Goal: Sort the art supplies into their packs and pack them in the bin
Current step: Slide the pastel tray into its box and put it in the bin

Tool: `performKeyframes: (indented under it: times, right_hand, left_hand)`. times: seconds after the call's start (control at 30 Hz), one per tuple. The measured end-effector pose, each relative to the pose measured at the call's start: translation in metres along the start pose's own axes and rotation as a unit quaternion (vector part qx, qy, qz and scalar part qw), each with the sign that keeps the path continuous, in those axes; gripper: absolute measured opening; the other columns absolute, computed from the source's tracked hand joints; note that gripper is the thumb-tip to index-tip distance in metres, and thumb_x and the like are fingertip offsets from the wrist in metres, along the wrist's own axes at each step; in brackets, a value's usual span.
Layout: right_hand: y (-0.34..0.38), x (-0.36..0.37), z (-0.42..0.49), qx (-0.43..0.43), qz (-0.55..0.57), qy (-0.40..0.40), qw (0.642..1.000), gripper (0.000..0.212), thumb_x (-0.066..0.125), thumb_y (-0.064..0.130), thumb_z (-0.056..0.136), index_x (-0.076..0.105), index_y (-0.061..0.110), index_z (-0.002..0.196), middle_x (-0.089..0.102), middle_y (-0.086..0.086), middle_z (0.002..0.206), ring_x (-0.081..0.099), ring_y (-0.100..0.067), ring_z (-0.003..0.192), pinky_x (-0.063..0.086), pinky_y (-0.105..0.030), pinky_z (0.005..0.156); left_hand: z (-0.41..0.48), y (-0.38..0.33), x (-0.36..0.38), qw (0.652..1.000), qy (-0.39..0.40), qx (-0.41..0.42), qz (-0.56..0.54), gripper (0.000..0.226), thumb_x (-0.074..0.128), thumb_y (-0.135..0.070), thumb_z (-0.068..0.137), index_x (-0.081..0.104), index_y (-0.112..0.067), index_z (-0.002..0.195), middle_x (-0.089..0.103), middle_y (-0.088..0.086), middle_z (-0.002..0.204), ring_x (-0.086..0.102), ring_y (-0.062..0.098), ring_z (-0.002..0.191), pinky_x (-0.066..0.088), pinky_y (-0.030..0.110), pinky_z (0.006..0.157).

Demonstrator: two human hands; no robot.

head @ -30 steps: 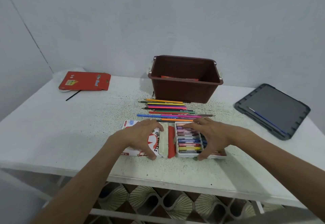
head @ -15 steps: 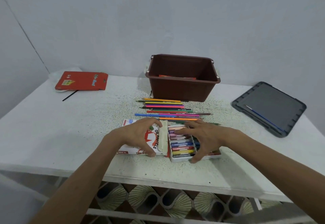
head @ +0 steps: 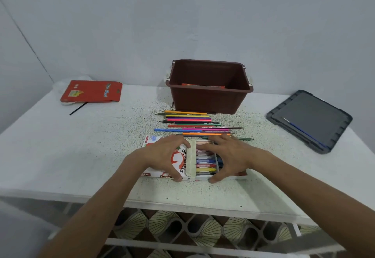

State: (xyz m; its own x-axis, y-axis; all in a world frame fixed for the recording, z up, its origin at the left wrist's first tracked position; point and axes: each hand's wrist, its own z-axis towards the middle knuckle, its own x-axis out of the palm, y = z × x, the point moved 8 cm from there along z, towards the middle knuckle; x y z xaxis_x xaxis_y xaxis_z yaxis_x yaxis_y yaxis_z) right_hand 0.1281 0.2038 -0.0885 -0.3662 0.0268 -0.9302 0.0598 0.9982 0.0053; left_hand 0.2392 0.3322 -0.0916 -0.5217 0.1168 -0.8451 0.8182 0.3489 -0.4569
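The speckled white tabletop (head: 81,156) lay under everything. A brown plastic bin (head: 209,101) stood well past the left hand (head: 162,156) and right hand (head: 231,156). Thin colored pencils (head: 190,124) lay just past them. The left hand curled round a flat cardboard box (head: 183,160). The right hand gripped the white tray (head: 203,141) of pastel sticks, touching that box.

Both forearms reaching forward, left hand (head: 164,156) and right hand (head: 230,156) side by side, fingers (head: 207,146) curled, gripping
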Motion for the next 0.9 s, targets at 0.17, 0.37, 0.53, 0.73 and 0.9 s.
performKeyframes:
  times: [0.17,0.37,0.53,0.73,0.9]
  right_hand:
    - [0.011,-0.004,-0.001,0.0,0.026,-0.039,0.999,0.106,0.057,0.086,0.065,0.014,0.038,0.148,0.027,0.003,0.153,0.027,-0.025,0.135,0.025,-0.047,0.112]
    - [0.021,-0.004,-0.001,-0.007,0.068,-0.072,0.995,0.108,0.059,0.086,0.063,0.015,0.032,0.147,0.027,0.005,0.154,0.025,-0.022,0.136,0.027,-0.044,0.113]
    - [0.002,-0.007,-0.017,0.027,0.159,-0.125,0.979,0.088,0.053,0.079,0.077,0.026,0.034,0.147,0.032,0.005,0.154,0.03,-0.019,0.138,0.032,-0.042,0.112]
    - [-0.033,-0.001,-0.04,0.178,0.179,-0.262,0.932,0.036,0.056,0.042,0.094,0.059,0.02,0.122,0.057,-0.002,0.121,0.05,-0.017,0.104,0.044,-0.03,0.083]
    - [-0.025,0.001,-0.043,0.178,0.28,-0.312,0.89,0.022,0.058,0.027,0.095,0.065,0.015,0.112,0.055,0.002,0.105,0.048,-0.01,0.09,0.034,-0.022,0.077]
  left_hand:
    - [0.0,-0.004,-0.002,0.999,-0.034,0.015,0.039,0.092,0.085,-0.058,0.058,0.034,-0.039,0.132,0.039,-0.014,0.134,0.035,0.009,0.122,0.032,0.035,0.106]
    - [0.0,-0.001,0.0,0.998,-0.036,0.016,0.042,0.092,0.084,-0.061,0.057,0.034,-0.04,0.131,0.035,-0.019,0.123,0.034,0.006,0.115,0.033,0.036,0.104]
    - [-0.002,0.002,0.002,0.999,-0.032,0.01,0.04,0.091,0.083,-0.061,0.06,0.034,-0.04,0.134,0.035,-0.012,0.143,0.03,0.013,0.134,0.027,0.04,0.111]
    - [-0.003,0.0,0.001,0.999,-0.026,0.003,0.047,0.092,0.082,-0.061,0.061,0.032,-0.041,0.136,0.028,-0.01,0.152,0.024,0.015,0.14,0.023,0.042,0.115]
    - [-0.003,-0.002,0.0,0.999,-0.026,0.003,0.039,0.091,0.083,-0.061,0.06,0.033,-0.041,0.134,0.035,-0.013,0.142,0.033,0.011,0.129,0.029,0.042,0.112]
